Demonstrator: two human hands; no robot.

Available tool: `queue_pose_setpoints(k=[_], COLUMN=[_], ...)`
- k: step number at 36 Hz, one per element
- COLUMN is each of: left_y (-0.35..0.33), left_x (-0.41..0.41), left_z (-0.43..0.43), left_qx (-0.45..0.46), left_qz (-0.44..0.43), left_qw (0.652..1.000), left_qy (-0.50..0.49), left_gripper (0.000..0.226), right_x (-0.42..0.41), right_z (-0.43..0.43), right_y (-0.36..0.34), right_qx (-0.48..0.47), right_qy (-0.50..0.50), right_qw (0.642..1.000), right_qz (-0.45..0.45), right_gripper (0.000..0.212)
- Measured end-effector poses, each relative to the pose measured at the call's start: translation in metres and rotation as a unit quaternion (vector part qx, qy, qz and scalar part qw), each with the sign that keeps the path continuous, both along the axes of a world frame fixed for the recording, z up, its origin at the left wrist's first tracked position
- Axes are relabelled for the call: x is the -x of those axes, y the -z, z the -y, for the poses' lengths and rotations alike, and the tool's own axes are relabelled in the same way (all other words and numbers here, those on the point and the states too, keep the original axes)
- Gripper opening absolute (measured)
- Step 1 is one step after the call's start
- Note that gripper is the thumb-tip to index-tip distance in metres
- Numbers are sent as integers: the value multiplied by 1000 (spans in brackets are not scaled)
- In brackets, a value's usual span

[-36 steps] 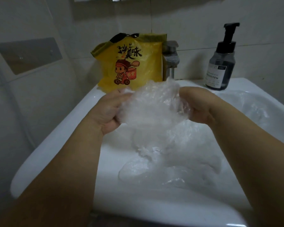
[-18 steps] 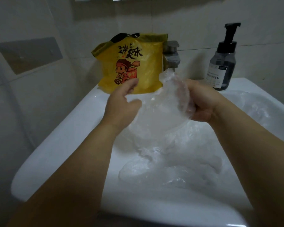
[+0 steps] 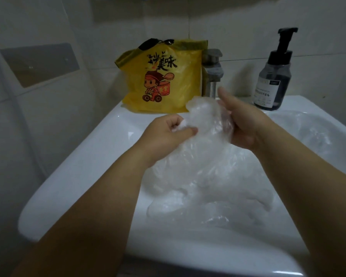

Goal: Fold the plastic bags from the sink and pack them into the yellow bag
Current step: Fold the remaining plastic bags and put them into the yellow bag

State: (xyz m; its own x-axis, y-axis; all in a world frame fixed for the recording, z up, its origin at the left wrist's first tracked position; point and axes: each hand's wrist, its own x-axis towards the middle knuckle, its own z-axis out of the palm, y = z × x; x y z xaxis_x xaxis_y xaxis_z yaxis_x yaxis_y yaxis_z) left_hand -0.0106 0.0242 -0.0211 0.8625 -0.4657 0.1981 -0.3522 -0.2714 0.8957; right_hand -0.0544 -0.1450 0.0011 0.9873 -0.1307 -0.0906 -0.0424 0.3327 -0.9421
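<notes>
Clear bag (image 3: 206,124): held above the sink (image 3: 100,148) between both hands. Left hand (image 3: 168,134): fingers curled, pinching one bunched edge. Right hand (image 3: 240,124): fingers wrapped round the other side. More clear bags (image 3: 208,196): heaped in the basin. Yellow bag (image 3: 168,76): upright at the back rim, beside the tap (image 3: 213,70). Soap bottle (image 3: 274,76): at the right rear.

Both arms were bare from the near edge of the view to the fingertips; anything worn higher up lay outside the picture. The left forearm (image 3: 100,206) and the right forearm (image 3: 308,186) looked thick and smooth at the near side and tapered toward the wrists farther off. The left hand (image 3: 166,132) showed rounded knuckles and a short thumb. The right hand (image 3: 244,126) showed a broad thumb and a fleshy palm edge. Dim light and blur hid the nails and finer marks.
</notes>
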Motion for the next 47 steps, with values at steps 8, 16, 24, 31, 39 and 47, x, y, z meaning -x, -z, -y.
queue_pose_setpoints(k=[8, 16, 24, 31, 39, 47], left_y=[-1, -18, -8, 4, -1, 4], left_x=[-14, -20, -24, -28, -16, 0], left_z=[0, -14, -12, -11, -18, -24], left_qx=[120, 346, 333, 250, 291, 161], left_qz=[-8, -252, -217, -127, -162, -102], left_qw=[982, 903, 915, 946, 941, 981], left_qy=[-146, -23, -68, -160, -61, -27], left_gripper=[31, 44, 38, 24, 28, 31], right_x=[4, -1, 1, 3, 20, 29], right_z=[-16, -7, -10, -12, -11, -3], right_y=[7, 2, 1, 9, 6, 10], right_qx=[68, -159, -127, -44, 19, 115], right_qy=[-106, 11, 18, 136, 132, 86], right_qw=[988, 987, 992, 989, 991, 990], right_qz=[-94, -30, -19, 42, 32, 0], right_gripper=[49, 22, 46, 59, 35, 63])
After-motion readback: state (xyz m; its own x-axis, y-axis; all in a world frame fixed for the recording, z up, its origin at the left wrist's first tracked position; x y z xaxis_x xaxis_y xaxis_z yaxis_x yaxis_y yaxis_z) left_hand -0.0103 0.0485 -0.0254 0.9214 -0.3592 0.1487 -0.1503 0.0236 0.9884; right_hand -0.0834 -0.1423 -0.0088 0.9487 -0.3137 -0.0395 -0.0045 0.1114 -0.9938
